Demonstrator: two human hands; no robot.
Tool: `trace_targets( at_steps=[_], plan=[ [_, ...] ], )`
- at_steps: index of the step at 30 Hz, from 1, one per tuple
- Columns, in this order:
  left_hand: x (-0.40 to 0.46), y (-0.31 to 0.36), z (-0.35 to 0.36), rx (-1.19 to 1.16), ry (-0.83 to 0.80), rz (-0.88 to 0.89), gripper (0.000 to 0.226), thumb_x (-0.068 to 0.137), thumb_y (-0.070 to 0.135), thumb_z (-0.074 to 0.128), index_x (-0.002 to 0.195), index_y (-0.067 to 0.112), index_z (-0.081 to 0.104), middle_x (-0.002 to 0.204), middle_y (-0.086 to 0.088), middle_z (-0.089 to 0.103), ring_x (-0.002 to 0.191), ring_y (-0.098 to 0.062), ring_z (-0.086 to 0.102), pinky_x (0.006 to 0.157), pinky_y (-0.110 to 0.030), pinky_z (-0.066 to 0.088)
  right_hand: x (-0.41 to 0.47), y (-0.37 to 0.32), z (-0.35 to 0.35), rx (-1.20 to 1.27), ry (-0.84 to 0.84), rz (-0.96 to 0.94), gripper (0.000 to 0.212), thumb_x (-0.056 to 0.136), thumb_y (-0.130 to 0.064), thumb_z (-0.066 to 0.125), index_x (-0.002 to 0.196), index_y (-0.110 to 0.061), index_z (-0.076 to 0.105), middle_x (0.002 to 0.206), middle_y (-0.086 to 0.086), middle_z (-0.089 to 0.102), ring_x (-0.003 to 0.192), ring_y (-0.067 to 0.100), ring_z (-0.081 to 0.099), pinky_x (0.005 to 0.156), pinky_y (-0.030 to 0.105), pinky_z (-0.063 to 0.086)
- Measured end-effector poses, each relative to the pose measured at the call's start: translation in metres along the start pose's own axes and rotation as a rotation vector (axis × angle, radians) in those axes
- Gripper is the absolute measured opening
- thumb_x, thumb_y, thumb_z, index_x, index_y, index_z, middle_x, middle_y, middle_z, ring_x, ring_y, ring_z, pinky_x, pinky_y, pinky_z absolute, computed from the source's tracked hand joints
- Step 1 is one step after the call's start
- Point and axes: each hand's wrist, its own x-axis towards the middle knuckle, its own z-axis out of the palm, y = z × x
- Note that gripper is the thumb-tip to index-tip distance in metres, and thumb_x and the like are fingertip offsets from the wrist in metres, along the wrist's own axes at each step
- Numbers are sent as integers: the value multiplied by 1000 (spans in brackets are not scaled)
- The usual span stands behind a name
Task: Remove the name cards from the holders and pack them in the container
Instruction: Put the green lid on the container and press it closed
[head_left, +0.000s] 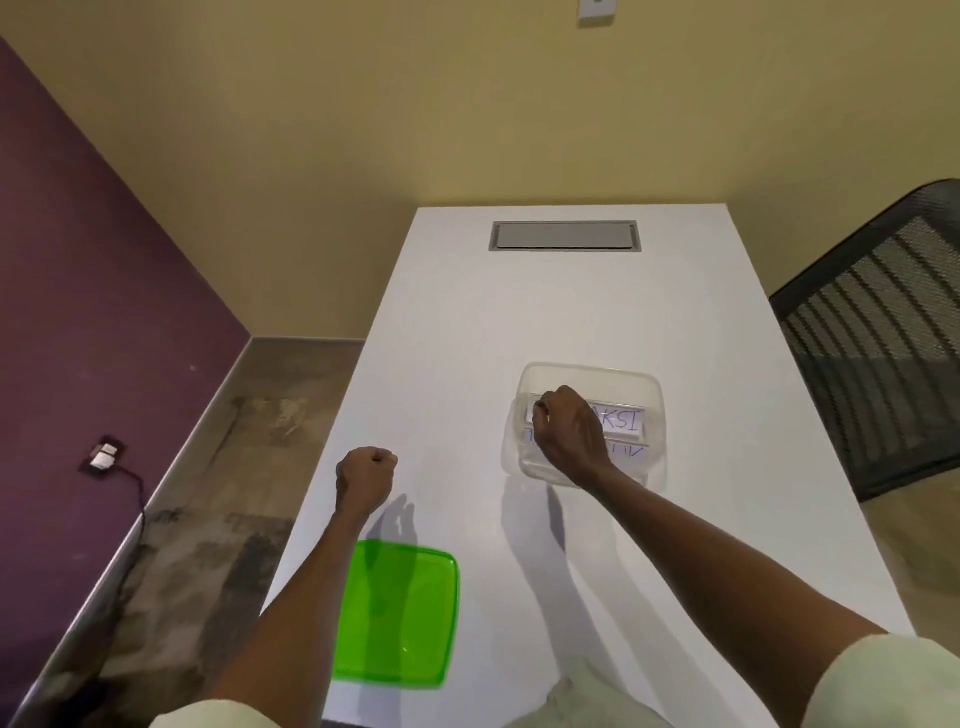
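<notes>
Head camera looks down on a white table (467, 322). At 2 o'clock from the middle sits 1 clear plastic container (587, 376). Inside it lie name cards; I can count 2, 1 above the other. The top name card (621, 418) shows blue letters "KSI"; the rest is hidden by the hand. The lower name card (626, 451) is too blurry to read. The right hand (569, 434) reaches into the container with its fingers curled down on the top card's left end. The left hand (365, 480) is a closed fist above the table at 9 o'clock, holding nothing I can see. 1 green lid (397, 613) lies flat at 7 o'clock.
</notes>
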Motion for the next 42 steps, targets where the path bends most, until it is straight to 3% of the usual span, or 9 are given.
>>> trace_targets(
  at_steps=[6,11,15,24,27,29,33,35,42],
  plan=[
    [-12,-43,-25,59,41,-7,15,87,13,65,86,3,75,92,-17,73,95,-27,65,90,-36,52,-33,-25,39,-8,-81,-21,19,88,-15,45,72,-6,51,76,10,57,74,28,52,62,34,37],
    [-18,-75,-43,74,38,-30,13,84,5,68,88,13,58,80,-12,51,62,-12,58,69,-21,46,-55,-36,67,-33,-230,15,18,82,-21,50,75,-8,62,83,10,69,82,32,61,63,31,41],
    [-20,-104,-51,208,-17,-110,44,85,14,70,122,-9,59,127,-25,60,120,-35,57,104,-41,44,-74,-44,86,-137,-435,74,19,78,-22,54,87,-11,66,95,14,68,88,34,65,69,32,48],
    [-32,-138,-48,349,-51,-207,58,86,22,70,129,-10,50,135,-29,52,128,-39,50,103,-39,41,-112,-56,110,-205,-748,233,23,77,-15,59,99,-9,58,111,14,65,102,32,64,71,31,44],
    [-36,-144,-45,379,-34,-224,53,84,25,71,124,-7,54,130,-27,57,121,-39,55,95,-39,46,-123,-57,117,-143,-825,285,5,75,-5,55,78,-7,58,93,18,71,85,30,71,72,33,57],
    [-37,-146,-45,385,-35,-239,54,84,26,71,123,-7,54,129,-28,57,120,-41,55,93,-41,48,-128,-59,123,-100,-852,314,13,73,1,54,62,-5,54,75,18,70,62,28,70,67,37,61],
    [-42,-152,-43,425,-46,-243,45,84,25,69,115,-6,60,121,-28,62,113,-42,59,86,-40,50,-139,-60,131,-67,-881,352,7,72,2,56,72,1,63,61,17,64,41,19,55,58,32,58],
    [-45,-155,-42,443,-39,-221,41,85,23,68,111,-7,62,118,-28,63,111,-42,60,85,-40,50,-143,-59,135,-50,-889,391,14,69,1,59,78,6,69,51,12,59,37,16,54,52,29,55],
    [-47,-155,-46,416,1,-162,33,88,19,63,102,-11,67,108,-30,67,103,-42,64,81,-39,49,-148,-57,144,19,-861,424,14,68,-3,59,71,5,70,70,23,72,52,26,63,59,36,59]
  ],
)
